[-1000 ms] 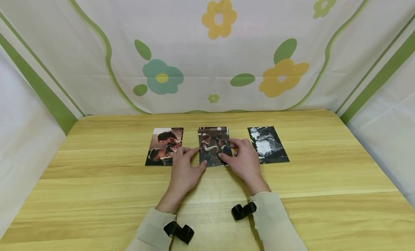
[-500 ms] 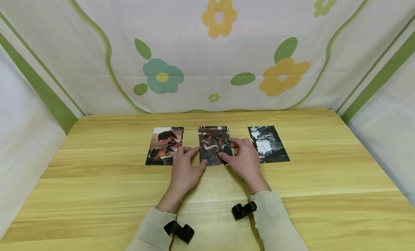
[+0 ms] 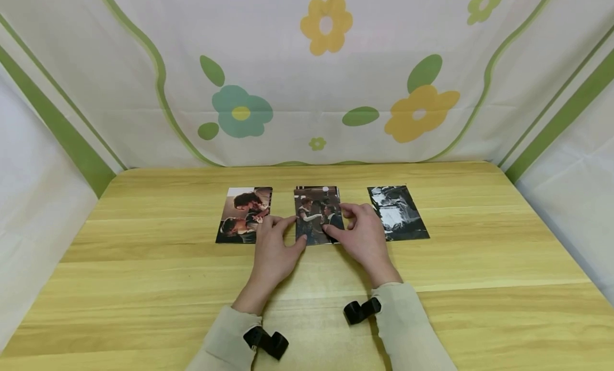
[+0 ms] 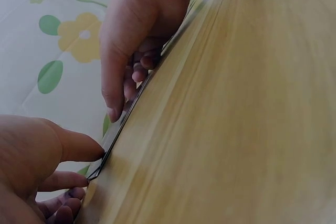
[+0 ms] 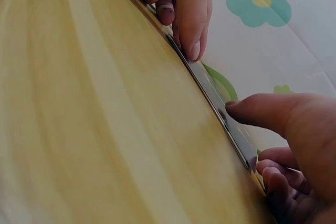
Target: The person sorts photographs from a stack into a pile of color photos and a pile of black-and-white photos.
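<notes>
A small stack of photo cards point(image 3: 314, 204) lies mid-table, its top card picturing two people in dark clothes. At the stack's left edge and near left corner, my left hand point(image 3: 275, 251) holds it between thumb and fingers. My right hand point(image 3: 366, 238) grips the right side, its thumb on the top card and its fingers curled at the edge. Lower cards peek out slightly at the far and right edges. In the right wrist view the stack point(image 5: 212, 100) looks thin and flat on the wood, with both hands touching it.
To the left lies a warm-toned photo card point(image 3: 240, 208), partly behind my left hand. A black-and-white photo card point(image 3: 400, 214) lies to the right. The wooden table point(image 3: 479, 317) ends at a flowered white cloth point(image 3: 297, 83) behind.
Hands and cards stay essentially in place; the head view shifts only very slightly.
</notes>
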Action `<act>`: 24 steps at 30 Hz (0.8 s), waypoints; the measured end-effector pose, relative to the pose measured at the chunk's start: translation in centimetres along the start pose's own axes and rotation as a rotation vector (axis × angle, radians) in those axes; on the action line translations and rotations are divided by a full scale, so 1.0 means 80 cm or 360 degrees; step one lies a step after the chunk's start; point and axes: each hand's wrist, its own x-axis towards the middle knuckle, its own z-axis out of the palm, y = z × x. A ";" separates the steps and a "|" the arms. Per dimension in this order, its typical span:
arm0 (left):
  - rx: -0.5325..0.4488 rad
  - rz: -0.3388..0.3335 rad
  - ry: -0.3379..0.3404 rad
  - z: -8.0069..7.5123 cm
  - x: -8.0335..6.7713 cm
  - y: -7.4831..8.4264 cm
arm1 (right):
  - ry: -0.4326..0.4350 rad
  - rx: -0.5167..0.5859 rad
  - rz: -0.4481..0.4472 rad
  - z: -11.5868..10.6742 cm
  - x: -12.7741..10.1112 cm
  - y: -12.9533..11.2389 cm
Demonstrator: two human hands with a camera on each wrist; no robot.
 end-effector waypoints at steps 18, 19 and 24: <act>0.0001 -0.0002 0.0006 0.002 0.000 -0.001 | -0.0015 -0.0012 0.0008 -0.002 -0.001 0.001; 0.0003 0.0003 0.0011 0.002 0.000 -0.001 | -0.0016 -0.0010 0.0007 -0.002 0.000 0.001; 0.0003 0.0000 0.0025 0.002 0.000 -0.002 | -0.0024 -0.0007 -0.0009 -0.002 0.000 0.000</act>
